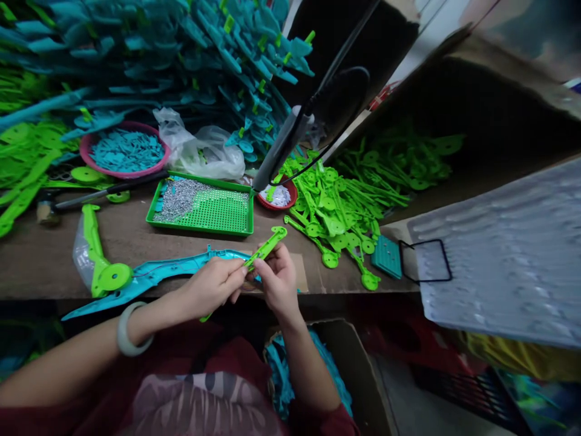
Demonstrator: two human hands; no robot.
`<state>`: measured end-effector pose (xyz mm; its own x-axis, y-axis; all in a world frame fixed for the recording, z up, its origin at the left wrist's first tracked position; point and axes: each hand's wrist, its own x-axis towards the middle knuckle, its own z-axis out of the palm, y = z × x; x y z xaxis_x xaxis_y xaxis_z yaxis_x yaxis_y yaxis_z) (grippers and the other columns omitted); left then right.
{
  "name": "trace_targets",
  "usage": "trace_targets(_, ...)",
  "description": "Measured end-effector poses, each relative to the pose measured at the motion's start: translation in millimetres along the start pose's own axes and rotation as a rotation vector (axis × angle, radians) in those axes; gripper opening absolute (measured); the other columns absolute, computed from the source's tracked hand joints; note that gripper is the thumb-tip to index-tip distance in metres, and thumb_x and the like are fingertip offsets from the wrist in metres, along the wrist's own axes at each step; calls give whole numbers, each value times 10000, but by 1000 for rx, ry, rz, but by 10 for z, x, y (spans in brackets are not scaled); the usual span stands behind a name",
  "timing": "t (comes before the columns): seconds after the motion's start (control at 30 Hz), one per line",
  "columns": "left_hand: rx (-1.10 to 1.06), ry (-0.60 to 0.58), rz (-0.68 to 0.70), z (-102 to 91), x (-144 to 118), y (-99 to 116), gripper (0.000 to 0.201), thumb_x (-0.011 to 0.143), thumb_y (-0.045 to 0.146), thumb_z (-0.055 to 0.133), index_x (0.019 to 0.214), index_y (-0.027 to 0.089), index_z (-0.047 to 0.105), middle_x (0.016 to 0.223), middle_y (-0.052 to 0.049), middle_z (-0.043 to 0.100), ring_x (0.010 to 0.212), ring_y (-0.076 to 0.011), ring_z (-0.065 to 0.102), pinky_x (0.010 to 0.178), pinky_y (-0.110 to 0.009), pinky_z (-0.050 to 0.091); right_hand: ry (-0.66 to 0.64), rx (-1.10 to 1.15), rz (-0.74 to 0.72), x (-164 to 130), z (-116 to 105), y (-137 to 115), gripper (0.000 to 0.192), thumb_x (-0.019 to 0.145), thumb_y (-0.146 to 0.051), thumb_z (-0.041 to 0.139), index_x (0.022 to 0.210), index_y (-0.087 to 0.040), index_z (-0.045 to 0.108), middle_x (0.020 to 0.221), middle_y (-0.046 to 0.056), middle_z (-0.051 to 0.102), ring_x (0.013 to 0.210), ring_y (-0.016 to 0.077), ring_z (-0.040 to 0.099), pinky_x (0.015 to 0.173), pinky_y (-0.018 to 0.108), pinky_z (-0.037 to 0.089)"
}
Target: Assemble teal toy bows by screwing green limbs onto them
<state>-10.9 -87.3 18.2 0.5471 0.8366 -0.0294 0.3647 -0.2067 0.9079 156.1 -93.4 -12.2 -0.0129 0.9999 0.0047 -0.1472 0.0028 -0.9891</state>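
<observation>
Close by, the left hand point(216, 283) and right hand point(280, 281) are both curled, pinching a lime-green plastic strip point(269, 244) slanted between them. Below and leftward of them, a long blue plastic shell point(158, 274) lies on the bench point(45, 260) (its tip pokes past the front edge). Beyond the hands sits a green perforated tray point(227, 212) with small silvery pieces point(179, 198).

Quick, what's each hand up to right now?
Left hand: closed, holding the slim lime-green plastic piece.
Right hand: closed, holding the same piece, nearer its hooked end.
</observation>
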Motion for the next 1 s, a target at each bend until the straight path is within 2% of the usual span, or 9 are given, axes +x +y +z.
trace_targets(0.17,152,97,51,101,12,-50,413,997,267,336,622,196,491,507,46,540,475,-104,521,547,-226,376,-62,73,46,48,-16,67,299,749,-325,698,984,-198,563,810,0,615,621,105,576,558,223,521)
trace_targets(0.33,611,142,100,132,33,-117,310,1001,264,381,821,180,619,648,-21,658,566,-174,625,540,-270,406,20,-189,-150,25,-37,45,210,770,-248,615,950,-207,517,853,8,608,721,112,606,632,219,530)
trace_targets(0.4,659,211,250,82,36,-81,248,1006,272,410,961,174,633,820,-59,717,746,-207,684,664,-312,479,16,-268,-230,29,-116,-47,172,784,-214,594,923,-210,493,855,7,590,706,106,592,607,213,516)
trace_targets(0.47,602,420,391,25,49,-10,241,992,311,478,1163,174,578,1100,-110,698,1045,-251,655,892,-404,492,49,-300,-357,50,-230,-201,167,804,-179,583,925,-222,476,856,-3,561,653,96,552,544,208,484)
trace_targets(0.57,317,645,424,50,132,95,524,974,416,500,1418,179,351,1457,-182,456,1369,-302,429,1112,-510,372,215,-288,-680,104,-364,-500,212,832,-144,566,975,-259,459,847,-18,512,603,96,497,480,217,439)
trace_targets(0.7,-77,266,365,376,343,157,665,975,384,508,1499,244,123,1466,-183,449,1331,-261,491,1074,-456,449,430,-372,-1047,217,-405,-860,186,838,-220,583,961,-277,454,786,-31,459,549,98,449,451,236,414)
trace_targets(0.8,-324,56,283,655,457,198,778,937,230,584,1502,288,51,1404,-156,526,1290,-220,534,1047,-413,471,575,-323,-1107,309,-518,-983,154,814,-187,542,898,-261,435,766,-28,434,534,88,424,420,210,354)
trace_targets(0.9,-446,-55,144,826,452,242,613,922,272,616,1447,226,304,1255,-128,628,1157,-204,615,959,-352,518,601,-149,-905,368,-789,-892,149,784,-142,482,880,-240,423,767,-24,446,544,76,451,394,177,312)
trace_targets(1.0,-313,31,41,870,341,200,274,979,333,520,1201,183,580,926,-47,696,811,-144,668,714,-253,540,678,-36,-541,368,-1077,-564,153,727,-150,496,841,-227,429,698,-55,494,456,52,451,353,159,307)
